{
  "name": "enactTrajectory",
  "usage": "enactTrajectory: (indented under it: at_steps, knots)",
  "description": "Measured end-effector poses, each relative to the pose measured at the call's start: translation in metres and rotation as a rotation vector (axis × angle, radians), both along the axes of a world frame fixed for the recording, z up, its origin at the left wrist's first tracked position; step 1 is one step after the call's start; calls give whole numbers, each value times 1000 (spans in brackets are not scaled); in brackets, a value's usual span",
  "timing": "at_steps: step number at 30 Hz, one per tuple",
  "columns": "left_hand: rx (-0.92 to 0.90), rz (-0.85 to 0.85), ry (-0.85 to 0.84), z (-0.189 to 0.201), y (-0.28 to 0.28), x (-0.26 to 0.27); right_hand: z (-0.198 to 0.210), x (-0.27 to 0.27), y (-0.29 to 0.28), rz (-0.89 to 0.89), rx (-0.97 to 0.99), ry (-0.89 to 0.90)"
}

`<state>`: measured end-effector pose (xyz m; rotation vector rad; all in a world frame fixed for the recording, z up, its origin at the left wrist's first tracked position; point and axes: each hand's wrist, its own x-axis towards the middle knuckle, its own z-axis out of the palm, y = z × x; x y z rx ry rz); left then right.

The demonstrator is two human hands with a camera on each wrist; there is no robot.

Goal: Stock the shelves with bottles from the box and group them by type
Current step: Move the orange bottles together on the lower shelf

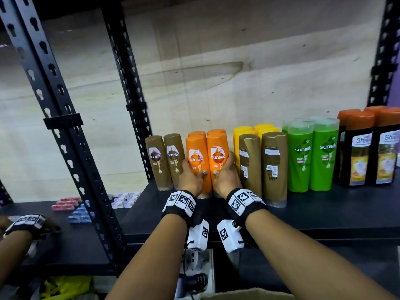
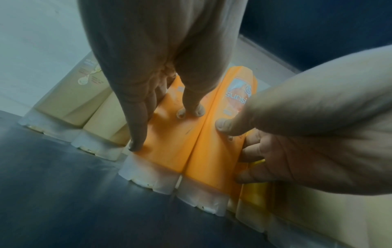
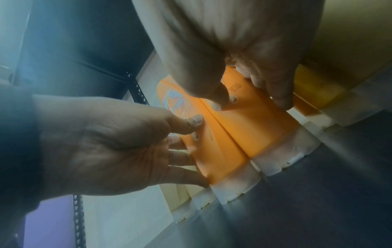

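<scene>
Two orange Sunsilk bottles stand side by side, caps down, on the black shelf [image 1: 303,213], with two more orange ones right behind them. My left hand [image 1: 191,177] grips the left orange bottle [image 1: 195,154], thumb on its front and fingers round its left side. My right hand [image 1: 225,171] grips the right orange bottle [image 1: 217,152] the same way from the right. The left wrist view shows the left bottle [image 2: 167,142] touching the right bottle [image 2: 214,159]. Seen from the right wrist, the right bottle [image 3: 260,130] and the left bottle [image 3: 214,159] both rest on the shelf.
Two brown bottles [image 1: 159,161] stand left of the orange ones. To the right are two brown bottles turned backwards [image 1: 273,167], yellow bottles [image 1: 242,129] behind them, green bottles [image 1: 300,156] and black orange-capped bottles [image 1: 359,152]. Another person's hand [image 1: 26,224] rests on the neighbouring shelf near small packets [image 1: 71,204]. A cardboard box edge [image 1: 249,294] shows below.
</scene>
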<state>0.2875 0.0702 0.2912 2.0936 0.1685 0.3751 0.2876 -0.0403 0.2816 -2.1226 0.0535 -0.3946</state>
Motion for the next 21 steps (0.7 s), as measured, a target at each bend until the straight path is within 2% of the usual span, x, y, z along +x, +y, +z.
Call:
enactTrajectory:
  at_steps: [11,16,21]
  knots:
    - [22,5,28,3,-2,-2,8,-5,-2,24,14,79]
    - [88,-9,134,0,1,-6,6,-16,-11,74,-46,153]
    - [152,-19,127,-13,7,-25,1,-36,-22,127,-83,124]
